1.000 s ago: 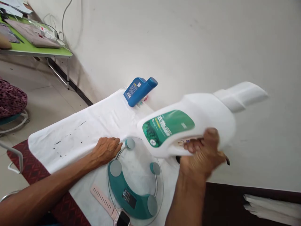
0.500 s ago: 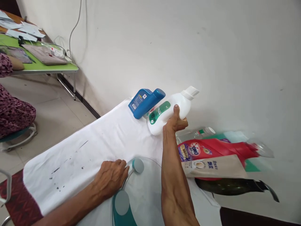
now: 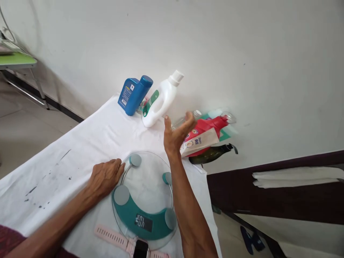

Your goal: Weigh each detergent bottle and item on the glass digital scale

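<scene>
My right hand (image 3: 176, 134) hangs open above the white cloth (image 3: 80, 150), palm up, fingers spread, holding nothing. It is just in front of a white bottle with a green label (image 3: 159, 100), which leans against the wall beside a blue bottle (image 3: 134, 94). My left hand (image 3: 106, 176) rests flat on the cloth, its fingertips touching the left rim of a round glass scale with a teal band (image 3: 143, 200). Nothing lies on the scale.
A pile of bottles and pouches lies at the wall to the right: a red pouch (image 3: 208, 125), a beige pouch (image 3: 200, 141) and a dark green bottle (image 3: 212, 154). A pink-strapped watch (image 3: 129, 243) lies in front of the scale. A green table (image 3: 16, 59) stands far left.
My right hand set the white bottle down next to the blue one, let go and drew back open. The left hand stayed by the scale. The view shifted.
</scene>
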The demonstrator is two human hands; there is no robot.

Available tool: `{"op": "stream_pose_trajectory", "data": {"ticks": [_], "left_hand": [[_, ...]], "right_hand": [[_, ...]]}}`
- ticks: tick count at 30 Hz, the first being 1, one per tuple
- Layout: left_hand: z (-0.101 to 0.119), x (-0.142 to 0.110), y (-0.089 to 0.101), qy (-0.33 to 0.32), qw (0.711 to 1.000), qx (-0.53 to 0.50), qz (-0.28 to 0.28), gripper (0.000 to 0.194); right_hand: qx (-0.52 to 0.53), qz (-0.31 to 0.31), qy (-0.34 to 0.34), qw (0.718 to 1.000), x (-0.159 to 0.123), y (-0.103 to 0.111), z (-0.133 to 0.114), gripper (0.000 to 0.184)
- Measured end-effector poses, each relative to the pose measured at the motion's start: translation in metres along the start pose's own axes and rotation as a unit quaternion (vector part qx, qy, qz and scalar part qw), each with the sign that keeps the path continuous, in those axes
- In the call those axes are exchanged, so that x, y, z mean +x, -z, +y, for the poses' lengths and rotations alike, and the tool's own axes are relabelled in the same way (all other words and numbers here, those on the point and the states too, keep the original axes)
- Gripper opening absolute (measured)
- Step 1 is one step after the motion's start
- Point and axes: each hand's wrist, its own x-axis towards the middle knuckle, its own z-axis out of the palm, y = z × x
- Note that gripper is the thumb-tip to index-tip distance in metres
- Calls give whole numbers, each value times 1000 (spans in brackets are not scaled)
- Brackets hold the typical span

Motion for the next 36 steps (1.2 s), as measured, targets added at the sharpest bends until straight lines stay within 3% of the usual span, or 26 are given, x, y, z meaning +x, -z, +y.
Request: {"op": "stream_pose_trajectory", "data": {"ticks": [3,5,7,11,14,19,24,28,31,33,36], "left_hand": [[-2,-1,0,1,1000,5,13,43],[-2,-1,0,3,1000,12,18,43],[-2,-2,1,3,1000,17,23,42],[-3,-2,1,2,999,18,27,43],[-4,-2,-1,2,999,19,29,43],[-6,0,-4,-4,999,23,32,43],[-6,1,-4,-4,999,21,29,43],[-5,0,-4,-4,999,20,38,43],[-3,0,-3,-6,999,15,39,42],[-3,1,-3,-7,999,15,40,42],[-3,1,-4,-4,999,16,46,43]], "right_hand": [[-74,72,65,993,-20,69,8,59],[-102,116,18,988,-26,96,25,61],[-94,123,-72,985,-28,106,46,63],[33,70,-197,977,-21,95,78,54],[30,63,-243,967,-9,80,86,33],[-6,75,-277,958,4,64,94,34],[-13,89,-276,957,-1,67,101,27],[72,139,-262,952,-3,76,92,16],[179,162,-220,945,-4,88,69,16],[248,161,-196,935,-6,100,47,19],[324,111,-197,919,-19,122,10,30]]}}
